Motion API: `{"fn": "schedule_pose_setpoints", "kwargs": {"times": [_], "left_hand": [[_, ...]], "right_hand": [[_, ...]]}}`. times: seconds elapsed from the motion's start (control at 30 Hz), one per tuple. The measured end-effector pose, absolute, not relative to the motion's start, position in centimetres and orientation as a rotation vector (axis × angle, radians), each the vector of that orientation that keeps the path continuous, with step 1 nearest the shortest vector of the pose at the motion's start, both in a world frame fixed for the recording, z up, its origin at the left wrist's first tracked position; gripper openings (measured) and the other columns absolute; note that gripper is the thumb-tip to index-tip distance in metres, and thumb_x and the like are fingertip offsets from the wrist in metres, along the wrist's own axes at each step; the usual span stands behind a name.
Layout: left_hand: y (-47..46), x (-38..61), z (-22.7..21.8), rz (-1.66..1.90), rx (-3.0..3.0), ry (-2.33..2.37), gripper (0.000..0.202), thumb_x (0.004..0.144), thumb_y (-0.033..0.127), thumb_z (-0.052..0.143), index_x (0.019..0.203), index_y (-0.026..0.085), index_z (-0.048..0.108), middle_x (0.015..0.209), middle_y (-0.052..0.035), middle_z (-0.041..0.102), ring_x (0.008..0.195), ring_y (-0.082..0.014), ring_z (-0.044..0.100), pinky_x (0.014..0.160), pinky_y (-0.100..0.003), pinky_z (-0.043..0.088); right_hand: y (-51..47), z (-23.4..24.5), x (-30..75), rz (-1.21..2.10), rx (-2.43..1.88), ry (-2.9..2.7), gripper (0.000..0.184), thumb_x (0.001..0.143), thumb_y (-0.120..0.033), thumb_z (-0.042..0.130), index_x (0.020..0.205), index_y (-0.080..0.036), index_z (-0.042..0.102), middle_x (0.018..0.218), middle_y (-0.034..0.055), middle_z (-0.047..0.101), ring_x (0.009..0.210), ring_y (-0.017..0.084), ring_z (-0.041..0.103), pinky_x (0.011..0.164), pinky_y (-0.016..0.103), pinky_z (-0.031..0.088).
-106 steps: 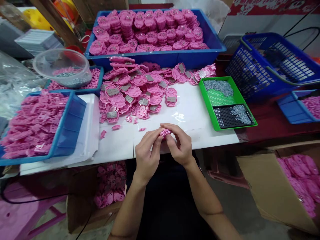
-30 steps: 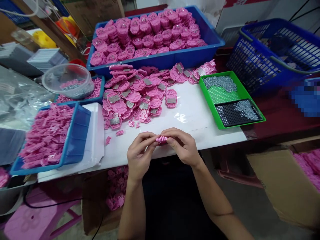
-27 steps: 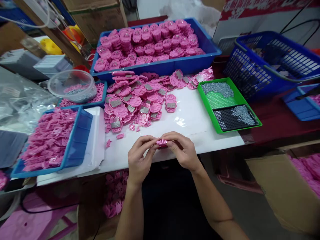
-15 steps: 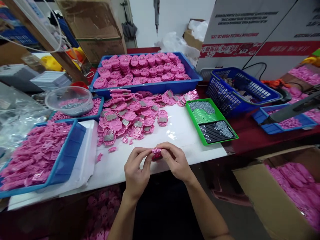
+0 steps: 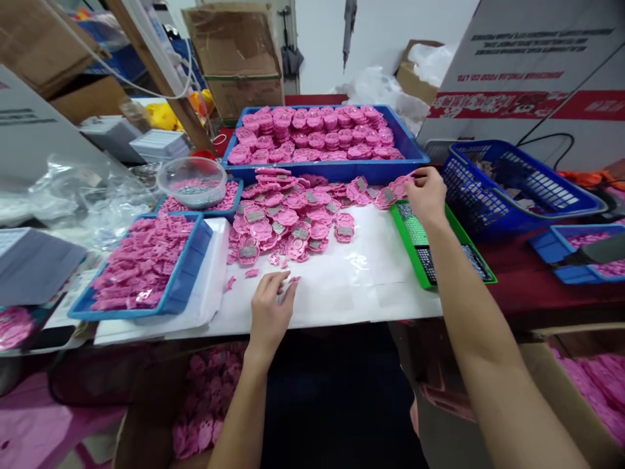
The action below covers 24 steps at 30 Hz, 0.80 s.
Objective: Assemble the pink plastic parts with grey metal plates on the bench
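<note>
My left hand (image 5: 271, 307) is over the white table sheet, thumb and forefinger pinched on a small pink plastic piece (image 5: 294, 279). Stretched far to the right, my right hand (image 5: 428, 194) has its fingertips on a pink scalloped plastic part (image 5: 401, 187) at the right end of the pile. Its fingers are partly hidden behind the hand. The pile of pink parts (image 5: 293, 215), several with grey metallic plates, spreads across the back of the sheet. Below my right wrist lies a green tray (image 5: 414, 260) with small metal screws, partly covered by my forearm.
Behind the pile stands a blue tray (image 5: 332, 170) with stacked pink parts. A blue bin (image 5: 183, 277) of pink pieces and a clear bowl (image 5: 191, 170) are on the left. At the right are a blue basket (image 5: 532, 202) and a dark tool (image 5: 598, 251). A screwdriver (image 5: 348, 32) hangs above.
My hands have parted. The right hand moved from the table's front edge to the pile's right end; the left stays near the front with a small pink piece. The view has turned left.
</note>
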State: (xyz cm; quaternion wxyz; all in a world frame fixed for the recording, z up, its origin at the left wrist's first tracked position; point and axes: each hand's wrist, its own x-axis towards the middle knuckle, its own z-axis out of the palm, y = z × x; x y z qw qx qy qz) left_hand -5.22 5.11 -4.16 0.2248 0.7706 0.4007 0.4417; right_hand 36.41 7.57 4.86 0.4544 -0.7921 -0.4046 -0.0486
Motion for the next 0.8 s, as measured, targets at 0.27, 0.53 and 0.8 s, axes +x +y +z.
{"fn": "schedule_pose_setpoints", "kwargs": {"times": [0.27,0.53,0.8], "left_hand": [[5.4,-4.3,-5.3,1.141,2.200,1.145,0.020,0.099,0.029,0.057,0.104,0.018,0.073,0.099,-0.0094,0.066,0.096,-0.0233,0.066,0.088,-0.039,0.056],[5.0,-4.3,-5.3,1.197,2.129,1.199,0.024,0.102,0.026,0.051,0.112,0.015,0.070,0.110,-0.0135,0.063,0.096,-0.0233,0.065,0.087,-0.039,0.057],[4.2,-4.9,-3.6,1.306,1.943,1.068,0.023,0.099,0.032,0.058,0.109,0.018,0.072,0.108,-0.0117,0.067,0.098,-0.0218,0.067,0.090,-0.038,0.058]], "right_hand": [[8.2,4.3,36.0,-0.394,-2.418,-0.985,0.036,0.095,-0.023,0.056,0.123,0.001,0.057,0.119,0.0341,0.065,0.113,0.032,0.052,0.097,0.050,0.035],[7.4,3.4,27.8,0.042,-2.205,-1.925,0.062,0.087,-0.047,0.070,0.137,-0.011,0.056,0.135,0.0223,0.061,0.127,0.041,0.054,0.108,0.055,0.041],[6.0,2.4,24.9,0.188,-2.136,-1.939,0.092,0.079,-0.050,0.076,0.154,-0.011,0.038,0.146,0.0252,0.052,0.136,0.046,0.049,0.112,0.062,0.040]]}}
